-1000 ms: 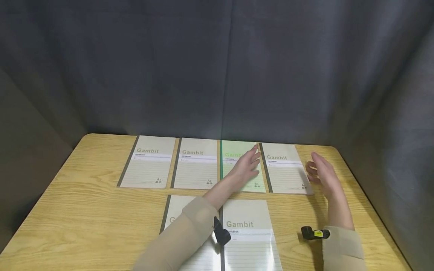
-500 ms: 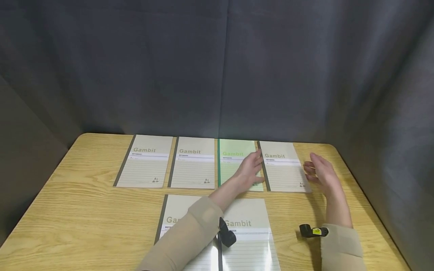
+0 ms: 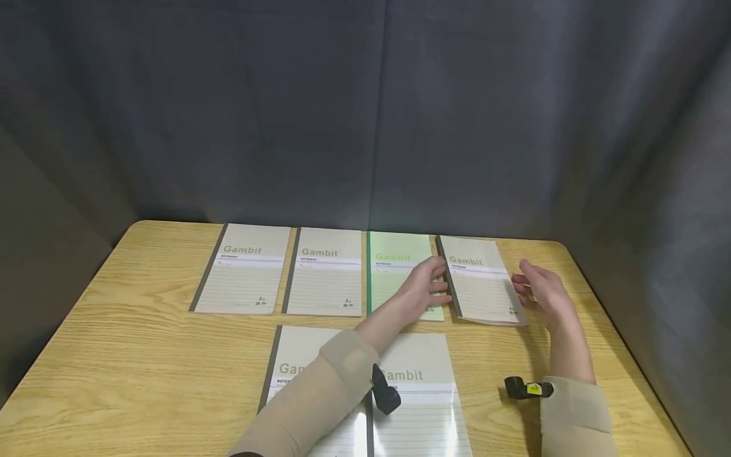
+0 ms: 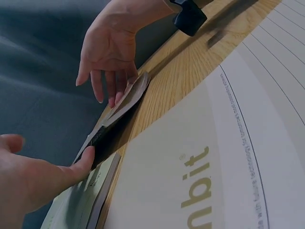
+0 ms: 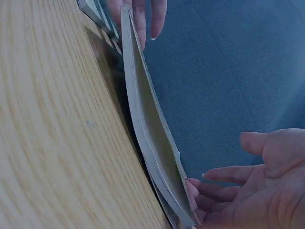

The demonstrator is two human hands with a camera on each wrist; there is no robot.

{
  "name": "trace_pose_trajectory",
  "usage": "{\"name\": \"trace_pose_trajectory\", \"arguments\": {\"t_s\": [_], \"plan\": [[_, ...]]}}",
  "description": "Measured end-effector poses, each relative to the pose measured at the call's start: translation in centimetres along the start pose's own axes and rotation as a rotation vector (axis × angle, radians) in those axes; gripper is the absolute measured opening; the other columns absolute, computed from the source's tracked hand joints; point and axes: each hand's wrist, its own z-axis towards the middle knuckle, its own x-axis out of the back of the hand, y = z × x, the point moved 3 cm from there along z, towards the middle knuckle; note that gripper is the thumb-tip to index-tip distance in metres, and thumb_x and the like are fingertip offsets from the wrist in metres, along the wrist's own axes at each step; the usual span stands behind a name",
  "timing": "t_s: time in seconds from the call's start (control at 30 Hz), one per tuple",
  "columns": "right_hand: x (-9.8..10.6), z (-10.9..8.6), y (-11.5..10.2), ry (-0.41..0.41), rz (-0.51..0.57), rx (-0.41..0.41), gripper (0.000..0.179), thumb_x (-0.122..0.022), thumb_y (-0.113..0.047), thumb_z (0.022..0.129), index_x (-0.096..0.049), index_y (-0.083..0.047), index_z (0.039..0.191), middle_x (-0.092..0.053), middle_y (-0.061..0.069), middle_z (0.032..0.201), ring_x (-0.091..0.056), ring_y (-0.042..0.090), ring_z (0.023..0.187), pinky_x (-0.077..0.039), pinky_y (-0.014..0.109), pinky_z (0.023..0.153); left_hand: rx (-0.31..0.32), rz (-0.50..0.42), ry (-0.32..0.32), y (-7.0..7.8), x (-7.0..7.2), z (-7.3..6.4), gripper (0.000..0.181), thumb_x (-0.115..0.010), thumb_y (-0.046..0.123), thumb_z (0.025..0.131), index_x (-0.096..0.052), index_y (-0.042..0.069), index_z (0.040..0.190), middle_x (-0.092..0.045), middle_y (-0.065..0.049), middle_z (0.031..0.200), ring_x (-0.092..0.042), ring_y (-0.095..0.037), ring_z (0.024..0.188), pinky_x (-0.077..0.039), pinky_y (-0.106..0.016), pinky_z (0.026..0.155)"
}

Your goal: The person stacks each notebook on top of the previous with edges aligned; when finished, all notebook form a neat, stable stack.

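Observation:
At the right end of the back row lies a white Gambit notebook (image 3: 478,279) with a dark spine. Its spine side stands raised off the table, and it bows slightly. My left hand (image 3: 419,291) touches the spine with spread, mostly straight fingers; in the left wrist view the thumb (image 4: 85,162) is at the spine's corner. At the opposite edge, my right hand (image 3: 545,293) has relaxed fingers, their tips touching the notebook edge in the right wrist view. A green Gambit notebook (image 3: 379,292) lies partly under the left hand. Some fingertips are hidden by the notebook.
Two more white notebooks (image 3: 244,270) lie left of the green one on the wooden table (image 3: 143,368). Nearer, a white notebook (image 3: 419,419) lies beside another white one (image 3: 294,349), both partly covered by the left sleeve. A dark curtain (image 3: 274,114) hangs behind the table.
My left hand has moved slightly right, from over the green notebook to the rightmost notebook's spine. That notebook's spine side has risen off the table. The right hand has barely moved.

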Motion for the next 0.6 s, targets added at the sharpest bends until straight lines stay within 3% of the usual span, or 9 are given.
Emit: {"name": "trace_pose_trajectory", "arguments": {"t_s": [0.13,0.23,0.37,0.6], "plan": [[0.06,0.12,0.17,-0.019,-0.033,-0.016,0.079,-0.036,-0.053,0.108,-0.018,0.003,0.162,-0.056,0.002,0.132,-0.054,0.004,0.101,-0.052,0.021,0.085,0.020,0.096,0.005,-0.32,-0.04,0.08,0.064,-0.057,0.020,0.103,-0.033,0.005,0.161,-0.044,-0.018,0.159,-0.056,-0.034,0.135,-0.056,-0.040,0.110],[-0.02,0.24,0.33,-0.030,-0.059,-0.013,0.074,-0.037,-0.048,0.109,-0.025,0.004,0.161,-0.056,-0.009,0.113,-0.052,0.004,0.096,-0.049,0.021,0.083,0.006,0.168,-0.007,-0.57,-0.12,0.16,0.069,-0.061,0.010,0.101,-0.029,0.004,0.162,-0.045,-0.019,0.158,-0.060,-0.031,0.132,-0.057,-0.038,0.107],[-0.18,0.33,0.42,-0.012,-0.076,-0.002,0.063,-0.038,-0.038,0.111,-0.033,0.006,0.156,-0.055,-0.011,0.102,-0.050,0.004,0.092,-0.048,0.020,0.079,-0.014,0.227,-0.008,-0.59,-0.30,0.32,0.074,-0.060,-0.002,0.098,-0.026,0.005,0.163,-0.051,-0.017,0.153,-0.065,-0.029,0.126,-0.061,-0.036,0.101],[-0.28,0.20,0.25,0.004,-0.055,0.008,0.060,-0.041,-0.028,0.111,-0.029,0.009,0.158,-0.060,-0.012,0.099,-0.057,-0.002,0.086,-0.056,0.016,0.077,-0.034,0.244,0.001,-0.32,-0.39,0.28,0.082,-0.060,-0.011,0.092,-0.027,0.012,0.164,-0.047,-0.014,0.154,-0.064,-0.026,0.117,-0.060,-0.041,0.101]]}}
